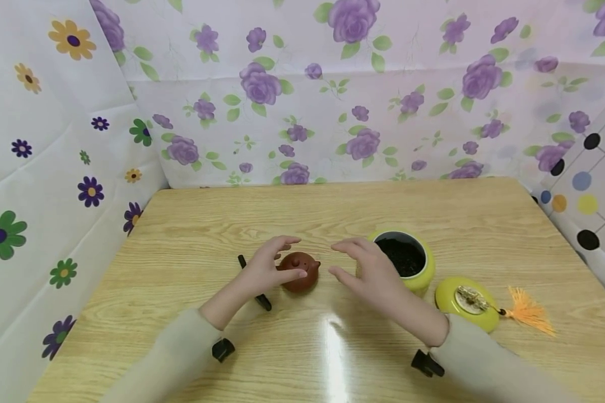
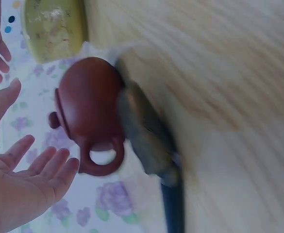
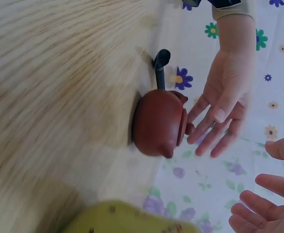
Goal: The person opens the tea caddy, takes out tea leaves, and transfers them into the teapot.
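Note:
A small reddish-brown clay teapot (image 1: 301,282) stands lidded on the table, its handle toward my left hand and its spout toward the right. My left hand (image 1: 268,267) hovers over the handle side, fingers and thumb spread, holding nothing. On the right, my right hand (image 1: 370,268) is held in the air with relaxed fingers apart, in front of a yellow jar (image 1: 427,274). Dark loose leaves (image 1: 403,258) fill the jar's inside. Partly hidden under my left hand in the head view lies a slim tool with a black handle (image 2: 173,206) and a scoop-like head (image 2: 144,128).
A yellow lid (image 1: 456,294) with a gold ornament lies right of the jar, an orange tassel (image 1: 529,313) attached. The wood-grain table (image 1: 333,210) ends at a flowered cloth (image 1: 302,123) behind, with patterned cloths at both sides.

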Motion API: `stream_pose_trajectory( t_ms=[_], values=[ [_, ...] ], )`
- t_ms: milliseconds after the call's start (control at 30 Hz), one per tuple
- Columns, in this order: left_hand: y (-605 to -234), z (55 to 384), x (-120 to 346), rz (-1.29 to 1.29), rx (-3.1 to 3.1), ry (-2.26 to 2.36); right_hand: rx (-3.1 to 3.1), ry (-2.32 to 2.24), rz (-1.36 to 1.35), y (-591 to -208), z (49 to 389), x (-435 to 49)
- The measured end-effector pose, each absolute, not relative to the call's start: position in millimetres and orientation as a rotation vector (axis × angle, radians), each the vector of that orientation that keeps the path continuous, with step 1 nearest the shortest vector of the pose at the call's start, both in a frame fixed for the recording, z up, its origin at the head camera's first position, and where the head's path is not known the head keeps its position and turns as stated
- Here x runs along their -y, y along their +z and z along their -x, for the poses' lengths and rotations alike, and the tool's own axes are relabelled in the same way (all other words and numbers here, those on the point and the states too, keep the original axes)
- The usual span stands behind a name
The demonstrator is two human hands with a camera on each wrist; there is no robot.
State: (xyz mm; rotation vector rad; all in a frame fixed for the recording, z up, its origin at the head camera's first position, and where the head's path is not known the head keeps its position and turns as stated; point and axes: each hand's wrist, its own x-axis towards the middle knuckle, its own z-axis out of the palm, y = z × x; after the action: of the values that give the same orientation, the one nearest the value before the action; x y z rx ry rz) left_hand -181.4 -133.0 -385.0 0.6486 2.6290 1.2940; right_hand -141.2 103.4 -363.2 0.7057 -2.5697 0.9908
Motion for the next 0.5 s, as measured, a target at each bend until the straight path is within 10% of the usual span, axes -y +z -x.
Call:
stream_pose_trajectory(
  t_ms=[500],
  values=[
    [-380.7, 183.5, 91.7, -0.729, -2.519, 1.453, 2.476, 0.949, -0.630, -354.9, 127.6, -164.6]
  ],
)
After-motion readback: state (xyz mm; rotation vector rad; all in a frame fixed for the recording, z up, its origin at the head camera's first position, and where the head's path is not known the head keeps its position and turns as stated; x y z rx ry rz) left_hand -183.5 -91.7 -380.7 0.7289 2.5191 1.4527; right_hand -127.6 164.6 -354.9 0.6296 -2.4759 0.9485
